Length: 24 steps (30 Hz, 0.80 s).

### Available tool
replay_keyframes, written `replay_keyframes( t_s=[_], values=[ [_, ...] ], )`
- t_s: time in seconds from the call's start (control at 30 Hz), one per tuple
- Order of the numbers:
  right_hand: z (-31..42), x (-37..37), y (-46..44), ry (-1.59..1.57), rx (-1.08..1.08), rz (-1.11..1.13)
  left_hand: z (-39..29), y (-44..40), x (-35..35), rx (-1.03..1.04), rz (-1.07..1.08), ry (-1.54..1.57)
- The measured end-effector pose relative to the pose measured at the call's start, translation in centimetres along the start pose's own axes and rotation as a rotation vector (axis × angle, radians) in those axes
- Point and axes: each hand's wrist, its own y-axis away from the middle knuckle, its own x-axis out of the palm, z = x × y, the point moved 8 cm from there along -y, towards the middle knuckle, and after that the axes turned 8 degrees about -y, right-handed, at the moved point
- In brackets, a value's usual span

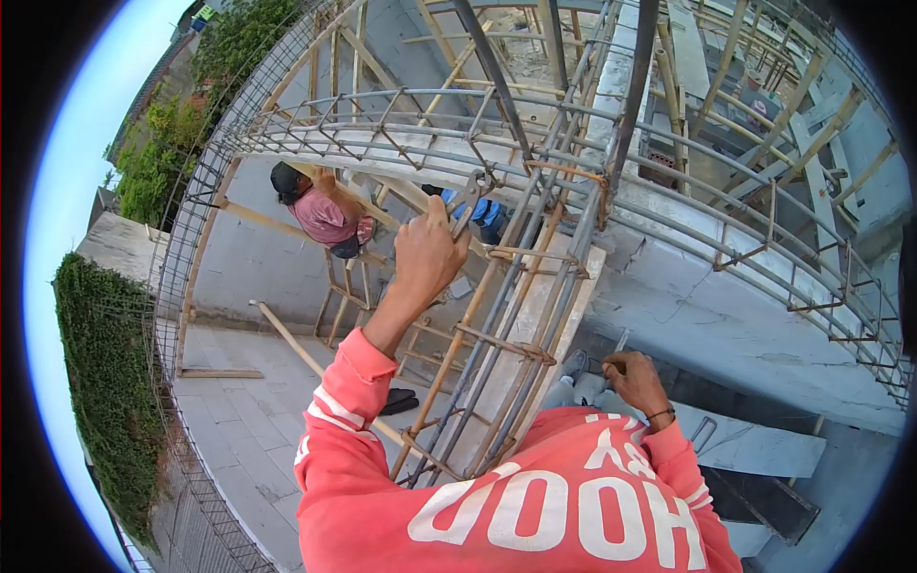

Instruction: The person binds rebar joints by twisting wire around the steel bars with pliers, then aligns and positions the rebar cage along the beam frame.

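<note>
My left hand (427, 250) is raised and wrapped round the handles of metal pincers (467, 208). Their jaws are up against the rebar cage of the beam, near a bar crossing. Lower on the right, my right hand (636, 384) is held near my body with its fingers curled together; whatever lies in them is too small to make out. Between my hands, a rebar cage (497, 349) with square stirrups runs from near my chest up to the junction. Rusty tie wire (567, 172) wraps the bars there.
Another person (325, 212) in a pink shirt works below on the left, near wooden props. Rebar cages (764, 267) extend to the right along the concrete wall top (707, 277). Upright bars (634, 91) rise at the junction. A long pole (301, 349) leans below.
</note>
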Motion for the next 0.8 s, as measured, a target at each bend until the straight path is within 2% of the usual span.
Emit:
replay_keyframes(
  t_s=[0.07, 0.1, 0.17, 0.2, 0.27, 0.3, 0.37, 0.5, 0.57, 0.73, 0.8],
  values=[
    [0.9, 0.0, -0.1, 0.01, -0.002, 0.007, 0.9, -1.0, 1.3, -0.033, 0.138, 0.078],
    [1.3, 0.0, -0.1, 0.017, -0.003, 0.013, 1.2, -1.6, 1.1, -0.031, 0.137, 0.081],
    [1.2, 0.1, 0.0, 0.01, 0.006, 0.019, 1.8, -1.7, 3.4, -0.134, 0.512, 0.396],
    [1.1, 0.2, 0.0, 0.0, 0.014, 0.028, 2.6, -2.0, 3.8, -0.136, 0.511, 0.398],
    [0.5, 0.3, 0.1, 0.0, 0.013, 0.039, 2.5, -1.9, 5.5, -0.056, 0.569, 0.734],
    [0.5, 0.3, 0.0, -0.003, 0.013, 0.046, 2.7, -1.9, 5.8, -0.06, 0.569, 0.735],
    [0.8, 0.0, 0.1, 0.017, 0.028, 0.044, 1.8, -1.3, 6.8, -0.107, 0.722, 1.076],
    [0.0, 0.1, -0.2, -0.048, 0.066, 0.044, 0.9, -1.1, 5.7, -0.076, 0.786, 1.088],
    [0.2, 0.2, -0.3, -0.049, 0.059, 0.051, 0.0, -0.5, 5.1, -0.151, 0.886, 1.322],
    [0.2, 0.4, -0.9, -0.054, 0.036, 0.052, 0.3, -0.5, 6.4, -0.139, 0.998, 1.353],
    [0.2, 0.4, -1.0, -0.074, 0.077, 0.058, 1.7, -1.5, 5.9, -0.074, 0.761, 0.789]
  ],
)
